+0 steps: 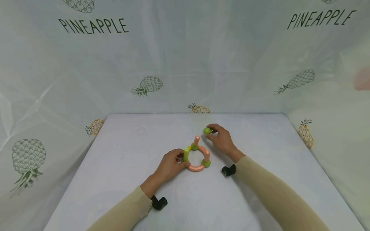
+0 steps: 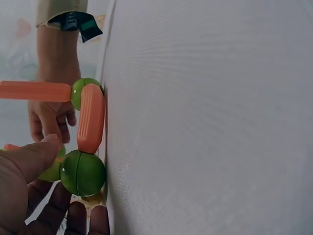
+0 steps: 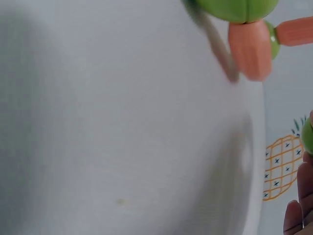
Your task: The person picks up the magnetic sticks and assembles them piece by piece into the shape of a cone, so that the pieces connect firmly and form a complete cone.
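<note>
On the white table lies a ring of curved orange and yellow pieces (image 1: 196, 168) joined by green balls (image 2: 83, 173). A light green rod (image 1: 186, 155) and two orange rods (image 1: 207, 156) stand up from it. My left hand (image 1: 170, 165) holds the ring's left side at the light green rod, thumb and fingers on either side. Beyond the ring, my right hand (image 1: 222, 138) pinches a loose green ball (image 1: 207, 130) above the table, apart from the rods. The right wrist view shows only part of that ball (image 3: 308, 137) and some fingers.
Dark wrist-worn devices sit under both cuffs, the left one (image 1: 160, 203) and the right one (image 1: 229, 170) close to the table (image 1: 130, 138). A pale cloth (image 1: 185, 64) with printed pineapples hangs around the table's back and sides.
</note>
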`<act>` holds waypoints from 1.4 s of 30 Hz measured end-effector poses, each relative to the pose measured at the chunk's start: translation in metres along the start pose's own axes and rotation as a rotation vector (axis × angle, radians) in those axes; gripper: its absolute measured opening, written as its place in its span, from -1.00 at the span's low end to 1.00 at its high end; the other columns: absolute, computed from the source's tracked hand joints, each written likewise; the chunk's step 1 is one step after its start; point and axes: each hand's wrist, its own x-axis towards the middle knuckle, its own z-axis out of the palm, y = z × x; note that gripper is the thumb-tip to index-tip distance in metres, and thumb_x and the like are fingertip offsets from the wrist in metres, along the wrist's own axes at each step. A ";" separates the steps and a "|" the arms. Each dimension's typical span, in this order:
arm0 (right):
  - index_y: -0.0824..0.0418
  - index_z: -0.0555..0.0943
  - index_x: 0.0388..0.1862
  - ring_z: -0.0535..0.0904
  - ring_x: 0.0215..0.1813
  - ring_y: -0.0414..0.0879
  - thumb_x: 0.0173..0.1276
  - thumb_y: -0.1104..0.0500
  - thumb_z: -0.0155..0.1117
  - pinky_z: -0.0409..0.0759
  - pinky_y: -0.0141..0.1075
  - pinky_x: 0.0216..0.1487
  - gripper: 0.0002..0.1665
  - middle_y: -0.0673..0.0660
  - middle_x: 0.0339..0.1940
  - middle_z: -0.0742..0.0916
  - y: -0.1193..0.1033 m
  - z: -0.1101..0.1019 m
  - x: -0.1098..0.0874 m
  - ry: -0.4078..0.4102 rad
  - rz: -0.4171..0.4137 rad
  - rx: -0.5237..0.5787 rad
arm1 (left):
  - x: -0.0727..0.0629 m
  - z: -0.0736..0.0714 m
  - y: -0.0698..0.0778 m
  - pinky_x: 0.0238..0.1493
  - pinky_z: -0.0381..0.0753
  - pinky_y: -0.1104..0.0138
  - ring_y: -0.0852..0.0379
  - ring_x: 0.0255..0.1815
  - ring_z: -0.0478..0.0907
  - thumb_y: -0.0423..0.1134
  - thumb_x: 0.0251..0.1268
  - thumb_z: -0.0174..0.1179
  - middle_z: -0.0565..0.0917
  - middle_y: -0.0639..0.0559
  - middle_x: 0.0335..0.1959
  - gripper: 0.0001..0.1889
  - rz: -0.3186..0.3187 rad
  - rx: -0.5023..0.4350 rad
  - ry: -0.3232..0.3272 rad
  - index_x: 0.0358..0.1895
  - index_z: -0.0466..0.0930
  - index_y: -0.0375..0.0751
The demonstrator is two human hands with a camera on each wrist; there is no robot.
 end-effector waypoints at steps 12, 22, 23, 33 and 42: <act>0.15 0.62 0.31 0.61 0.17 0.10 0.43 0.16 0.50 0.51 0.08 0.19 -0.49 0.16 0.19 0.73 -0.020 -0.009 -0.009 0.067 -0.118 0.020 | -0.002 -0.001 0.002 0.09 0.66 0.16 0.10 -0.01 0.65 -0.10 0.36 0.46 0.70 0.09 -0.06 -0.69 0.020 -0.029 0.033 0.08 0.70 -0.08; 0.14 0.64 0.33 0.60 0.14 0.04 0.42 0.16 0.50 0.54 0.07 0.19 -0.48 0.13 0.16 0.74 -0.040 -0.017 -0.018 0.083 -0.165 0.047 | -0.002 -0.002 0.002 0.10 0.69 0.13 0.05 0.02 0.68 -0.10 0.37 0.46 0.72 0.06 -0.05 -0.73 0.013 -0.039 0.018 0.03 0.69 -0.07; 0.15 0.64 0.33 0.60 0.14 0.04 0.43 0.15 0.50 0.54 0.06 0.19 -0.48 0.13 0.14 0.74 -0.042 -0.017 -0.019 0.082 -0.171 0.054 | -0.002 -0.002 0.003 0.10 0.69 0.13 0.05 0.02 0.67 -0.10 0.37 0.46 0.72 0.07 -0.05 -0.73 0.013 -0.039 0.017 0.02 0.69 -0.07; 0.09 0.67 0.32 0.61 0.12 -0.04 0.42 0.11 0.51 0.50 -0.04 0.21 -0.49 0.03 0.08 0.76 -0.065 -0.020 -0.034 0.011 -0.191 0.142 | -0.001 -0.003 0.005 0.08 0.69 0.14 0.06 0.00 0.67 -0.12 0.36 0.47 0.72 0.07 -0.08 -0.75 0.023 -0.032 0.020 -0.01 0.70 -0.07; 0.06 0.67 0.31 0.63 0.12 -0.01 0.43 0.10 0.50 0.50 0.05 0.23 -0.51 -0.02 0.07 0.77 -0.064 -0.015 -0.037 -0.042 -0.205 0.157 | -0.002 -0.003 0.006 0.05 0.70 0.12 0.04 -0.02 0.68 -0.11 0.36 0.47 0.72 0.07 -0.08 -0.75 0.030 -0.030 0.021 -0.01 0.70 -0.08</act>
